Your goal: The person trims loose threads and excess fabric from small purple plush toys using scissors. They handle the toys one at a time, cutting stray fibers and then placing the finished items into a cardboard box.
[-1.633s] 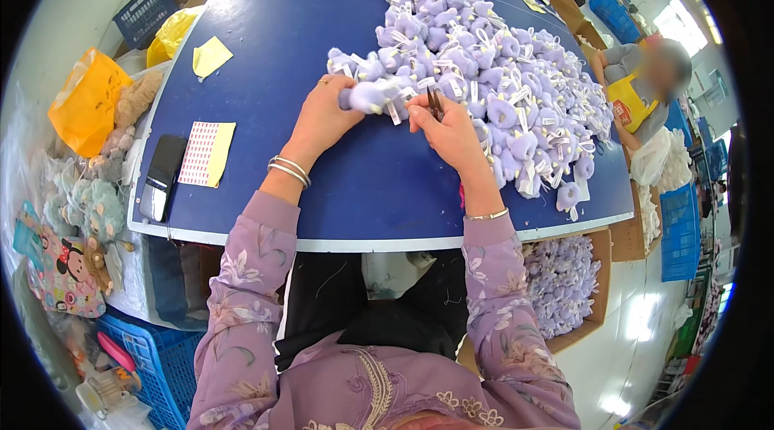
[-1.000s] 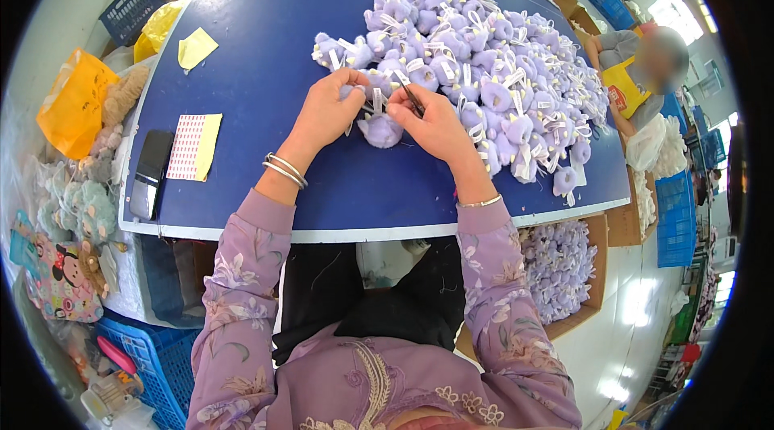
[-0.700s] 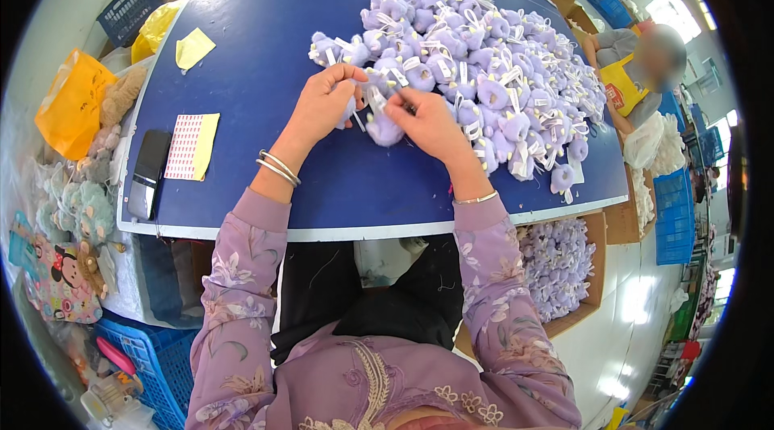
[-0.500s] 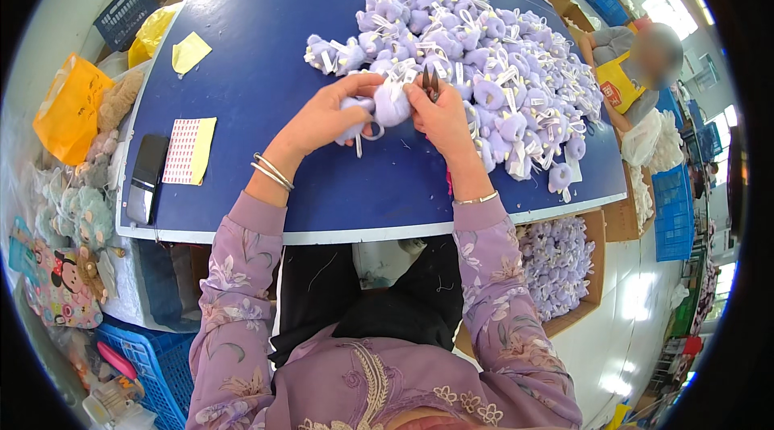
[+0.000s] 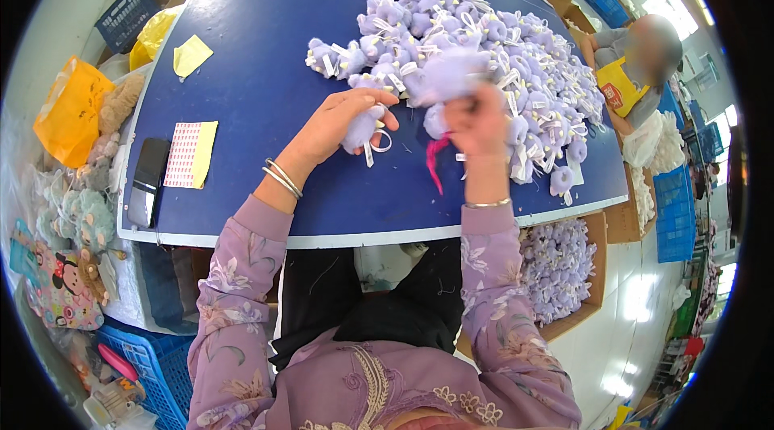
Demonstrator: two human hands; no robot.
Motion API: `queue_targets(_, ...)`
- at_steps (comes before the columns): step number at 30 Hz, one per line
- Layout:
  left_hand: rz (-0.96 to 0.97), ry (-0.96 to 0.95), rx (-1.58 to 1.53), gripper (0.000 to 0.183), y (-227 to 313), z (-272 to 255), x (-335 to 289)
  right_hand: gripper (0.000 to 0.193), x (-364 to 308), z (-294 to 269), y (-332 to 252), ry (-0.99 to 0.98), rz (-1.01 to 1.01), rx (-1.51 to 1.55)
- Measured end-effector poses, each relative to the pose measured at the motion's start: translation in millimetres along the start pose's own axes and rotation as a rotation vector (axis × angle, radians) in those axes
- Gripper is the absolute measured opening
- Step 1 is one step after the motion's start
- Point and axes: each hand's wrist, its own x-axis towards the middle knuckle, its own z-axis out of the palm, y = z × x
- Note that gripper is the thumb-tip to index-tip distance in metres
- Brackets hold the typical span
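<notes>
A person in a mauve, flower-printed long-sleeved blouse (image 5: 242,269) works at a broad blue worktop with a pale edge (image 5: 266,91). The left hand (image 5: 332,125) is curled around a small, fluffy lavender plush piece (image 5: 361,130), which sits in the bend of the fingers on the palm side, facing the right hand; a white ribbon loop (image 5: 385,141) and a narrow white label hang below it. The right hand (image 5: 481,122), blurred, is held apart from the left, at the near edge of a large heap of matching lavender plush pieces with white tags (image 5: 524,67). A second, motion-smeared lavender plush piece (image 5: 451,75) shows just beyond its fingertips, on the far side from the wrist; whether the fingers grip it, or anything else, cannot be told. A bright pink strip (image 5: 434,162) shows just to the left of that hand's wrist.

On the left of the worktop are a black mobile phone (image 5: 149,182), a white sheet of red-marked stickers with a yellow margin (image 5: 190,154) and a pale yellow slip of paper (image 5: 192,56). Beneath the right forearm, an open brown cardboard box (image 5: 597,269) holds more lavender pieces.
</notes>
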Motion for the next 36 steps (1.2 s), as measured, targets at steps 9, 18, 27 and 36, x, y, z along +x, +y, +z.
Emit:
queue_targets(9,-0.013,0.078,-0.285,0.052,-10.2,0.8,6.6,0.025,-2.9,29.1,10.2,-0.045,-0.087,-0.926)
queue_targets(18,-0.011,0.144,-0.243,0.050,-20.5,5.1,16.8,0.027,-7.3,24.0,37.7,-0.179,-0.082,-1.056)
queue_targets(27,-0.034,0.205,-0.211,0.055,-20.0,12.3,14.3,0.021,-7.6,26.2,35.1,-0.208,0.018,-0.861)
queue_targets(36,-0.041,0.161,0.084,0.040,-18.2,8.3,10.0,0.015,0.1,16.9,40.1,0.023,-0.144,-0.938)
